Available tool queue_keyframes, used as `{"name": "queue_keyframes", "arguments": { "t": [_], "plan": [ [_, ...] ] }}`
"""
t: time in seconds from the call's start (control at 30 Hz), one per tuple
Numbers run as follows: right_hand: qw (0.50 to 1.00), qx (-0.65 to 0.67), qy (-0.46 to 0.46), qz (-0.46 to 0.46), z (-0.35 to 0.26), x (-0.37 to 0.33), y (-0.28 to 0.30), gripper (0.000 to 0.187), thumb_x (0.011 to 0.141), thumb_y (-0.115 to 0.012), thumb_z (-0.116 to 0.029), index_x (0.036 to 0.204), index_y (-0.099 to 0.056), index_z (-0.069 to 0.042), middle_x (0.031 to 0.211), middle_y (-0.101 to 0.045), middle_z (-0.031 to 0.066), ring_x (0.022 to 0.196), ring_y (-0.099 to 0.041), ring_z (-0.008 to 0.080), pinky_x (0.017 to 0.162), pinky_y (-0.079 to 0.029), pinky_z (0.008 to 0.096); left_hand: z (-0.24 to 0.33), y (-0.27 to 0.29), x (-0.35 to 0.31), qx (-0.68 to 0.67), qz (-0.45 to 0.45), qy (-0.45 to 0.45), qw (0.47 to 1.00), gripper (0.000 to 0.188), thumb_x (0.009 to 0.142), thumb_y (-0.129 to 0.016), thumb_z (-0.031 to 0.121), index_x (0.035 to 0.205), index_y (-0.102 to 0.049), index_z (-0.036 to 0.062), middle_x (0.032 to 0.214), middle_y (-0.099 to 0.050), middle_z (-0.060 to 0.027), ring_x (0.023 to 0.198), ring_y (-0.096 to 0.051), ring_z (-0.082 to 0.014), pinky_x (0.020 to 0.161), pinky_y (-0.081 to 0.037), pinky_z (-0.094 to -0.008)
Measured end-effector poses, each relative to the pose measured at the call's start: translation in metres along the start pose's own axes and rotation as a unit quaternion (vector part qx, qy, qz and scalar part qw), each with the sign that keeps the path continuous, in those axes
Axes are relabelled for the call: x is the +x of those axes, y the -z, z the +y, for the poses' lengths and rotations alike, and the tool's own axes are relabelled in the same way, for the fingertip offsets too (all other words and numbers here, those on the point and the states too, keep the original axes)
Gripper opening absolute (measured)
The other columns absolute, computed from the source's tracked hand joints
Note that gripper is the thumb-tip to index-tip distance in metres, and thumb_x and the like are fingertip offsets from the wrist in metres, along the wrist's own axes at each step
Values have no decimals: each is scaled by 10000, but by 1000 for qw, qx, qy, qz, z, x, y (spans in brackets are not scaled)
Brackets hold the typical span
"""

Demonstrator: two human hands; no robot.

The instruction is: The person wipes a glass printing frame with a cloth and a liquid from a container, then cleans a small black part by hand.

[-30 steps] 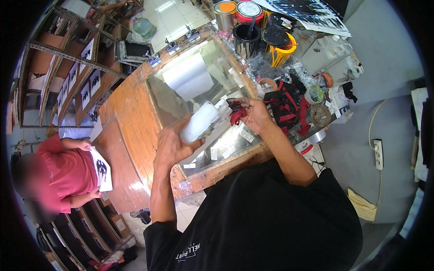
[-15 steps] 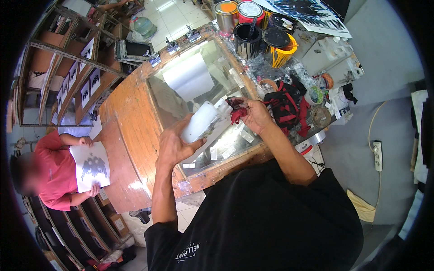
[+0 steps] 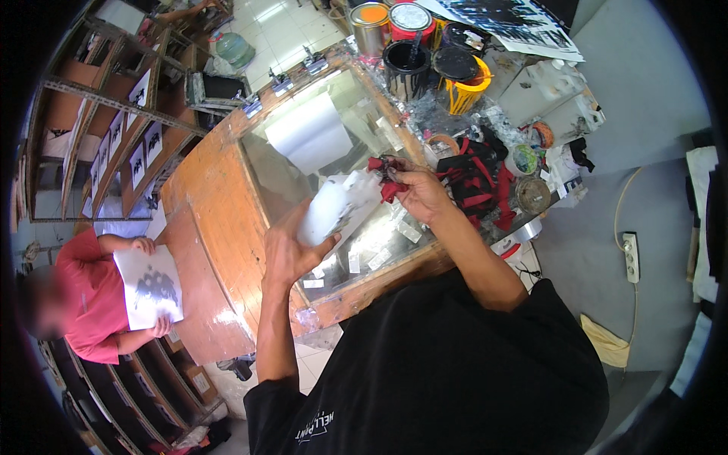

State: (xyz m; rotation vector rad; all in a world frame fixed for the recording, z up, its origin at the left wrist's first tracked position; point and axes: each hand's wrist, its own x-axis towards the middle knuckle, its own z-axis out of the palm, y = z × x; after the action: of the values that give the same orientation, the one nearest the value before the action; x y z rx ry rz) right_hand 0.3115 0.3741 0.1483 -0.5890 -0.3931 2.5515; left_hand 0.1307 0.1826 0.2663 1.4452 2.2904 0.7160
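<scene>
The grip of the left hand (image 3: 287,250) is curled partway, thumb and fingers wrapped around the lower end of a white plastic bottle (image 3: 322,216), which sits at the center of the frame, tilted with its neck toward the upper right. The right hand (image 3: 423,196) pinches a dark-stained red rag (image 3: 390,189) between thumb and fingers beside the neck; whether rag and bottle touch is hard to tell. Both are held above a glass panel (image 3: 277,182) framed in the wooden bench (image 3: 201,197). A white paper sheet (image 3: 307,133) shows at the panel's upper part. At upper right stand a black-smeared can (image 3: 407,76) and a yellow paint-streaked bucket (image 3: 468,97), with a heap of red and black cloth (image 3: 478,178) below them. At left, a co-worker in a pinkish-red shirt (image 3: 95,299) holds a printed sheet (image 3: 148,290).
</scene>
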Motion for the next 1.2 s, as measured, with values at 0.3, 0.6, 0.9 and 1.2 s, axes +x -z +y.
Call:
{"name": "queue_keyframes", "arguments": {
  "t": [0.3, 0.6, 0.9, 1.2],
  "plan": [
    [998, 5, 52, 22, 10, 74, 81, 403, 919, -526, 49, 1321, -505, 66, 1274, -617, 182, 1194, -608, 298, 957, -539, 398, -29, -55, 2, -202, 123, 68, 969, 664, 754, -868, 175, 1229, -458, -43, 1153, -638, -226, 1083, -653, -316, 961, -516, -410],
    [965, -68, 192, 168, -74, 25, 162, 328, 885, -528, 97, 1209, -575, 73, 1185, -640, 168, 1145, -630, 315, 992, -528, 438, 11, -94, 45, -298, 196, 92, 930, 833, 761, -866, 107, 1389, -338, -44, 1324, -503, -217, 1201, -573, -293, 1006, -507, -402],
    [988, 34, 96, 115, -68, -99, 116, 272, 893, -591, 73, 1160, -603, 26, 1231, -635, 193, 1203, -601, 337, 1126, -445, 470, 86, -143, 105, -385, 165, 16, 908, 819, 742, -894, 165, 1317, -356, -60, 1241, -548, -239, 1165, -590, -286, 991, -505, -385],
    [946, 120, 239, 182, -63, -186, 135, 475, 871, -595, 70, 1330, -474, 83, 1286, -599, 213, 1213, -598, 346, 1086, -497, 441, 110, -239, 176, -296, 237, 66, 923, 1018, 676, -933, 362, 1314, -314, -132, 1206, -539, -315, 1125, -561, -433, 995, -430, -469]
  ]
}}
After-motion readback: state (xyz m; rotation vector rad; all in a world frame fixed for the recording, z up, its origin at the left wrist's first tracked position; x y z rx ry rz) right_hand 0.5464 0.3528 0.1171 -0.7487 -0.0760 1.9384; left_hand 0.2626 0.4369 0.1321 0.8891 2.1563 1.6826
